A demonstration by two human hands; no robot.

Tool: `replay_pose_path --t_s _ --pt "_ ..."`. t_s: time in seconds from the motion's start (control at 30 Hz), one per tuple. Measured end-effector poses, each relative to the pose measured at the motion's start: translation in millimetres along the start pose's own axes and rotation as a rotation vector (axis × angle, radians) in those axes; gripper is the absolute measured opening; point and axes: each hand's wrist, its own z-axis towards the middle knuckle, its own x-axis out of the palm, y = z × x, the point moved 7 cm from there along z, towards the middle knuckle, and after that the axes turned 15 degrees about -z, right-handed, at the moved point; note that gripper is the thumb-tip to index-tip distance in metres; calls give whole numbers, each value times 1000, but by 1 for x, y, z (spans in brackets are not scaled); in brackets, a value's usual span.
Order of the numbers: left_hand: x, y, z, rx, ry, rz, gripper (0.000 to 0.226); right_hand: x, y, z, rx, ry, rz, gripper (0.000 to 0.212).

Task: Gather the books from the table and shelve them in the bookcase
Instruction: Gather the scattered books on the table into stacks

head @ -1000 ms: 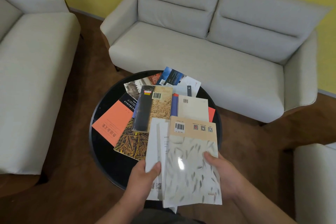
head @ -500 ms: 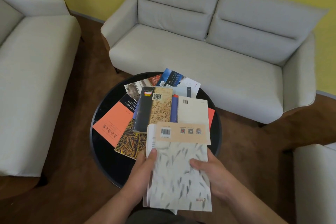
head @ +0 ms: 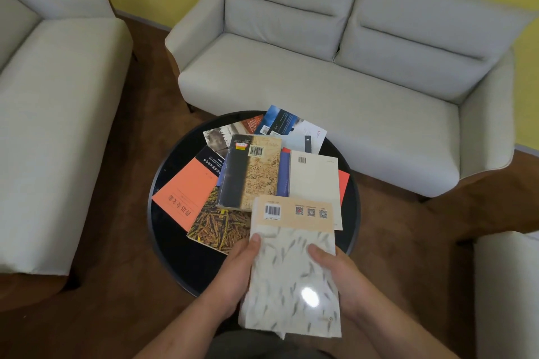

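A person's left hand (head: 233, 274) and right hand (head: 345, 280) grip a fish-patterned book (head: 291, 268) by its side edges over the near edge of the black table (head: 175, 256); other books (head: 250, 172) overlap across its far half.

**Layout at the table**

You have the held book (head: 291, 277) between your hands: left hand (head: 233, 274) on its left edge, right hand (head: 338, 274) on its right. The book is over the near side of the round table (head: 172, 253). Its far end overlaps the spread of books (head: 250, 172) lying across the tabletop. Behind the table: a sofa (head: 320, 81). Left: a second sofa (head: 52, 125). Right: another seat (head: 507, 285).
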Motion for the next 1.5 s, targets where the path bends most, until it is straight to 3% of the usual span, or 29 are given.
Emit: replay_pose_path --t_s 0.03,0.13,0.23,0.33,0.4,0.53,0.7,0.9,1.1,1.23,1.33,1.4,1.43,1.5 --pt "-8 2 5 -7 -27 17 37 -4 -3 4 15 -17 33 46" --pt "-53 16 26 -98 -334 -123 39 -16 -14 20 93 -54 120 38" --pt "-62 27 46 -249 -347 -325 42 -22 -21 33 147 -69 129 38" --pt "-67 33 63 -272 -383 -404 40 -27 -24 41 148 -103 123 43" --pt "-68 34 65 -244 -375 -347 31 -30 -26 45 144 -101 117 43" --pt "-94 16 71 -29 -535 -229 19 -37 -27 49 157 -94 87 37" --pt "-115 -28 81 123 -541 -274 30 -42 -23 51 123 -110 -2 42" --pt "-142 -48 82 102 -539 -246 30 -41 -26 49 135 -100 7 40" --pt "-143 4 52 -58 -505 -440 30 -41 -31 49 153 -74 33 35" --pt "-128 56 24 -275 -511 -405 38 -46 -33 48 150 -50 9 40" --pt "-130 65 4 -482 -445 -238 43 -51 -32 49 134 -41 -38 47" --pt "-133 47 -7 -511 -377 163 45 -53 -32 52 117 -60 -71 51" --pt "-135 31 -6 -453 -333 446 41 -53 -32 54 108 -70 -88 51" --pt "-123 -15 11 -150 -242 982 36 -52 -33 57 89 -90 -119 54"
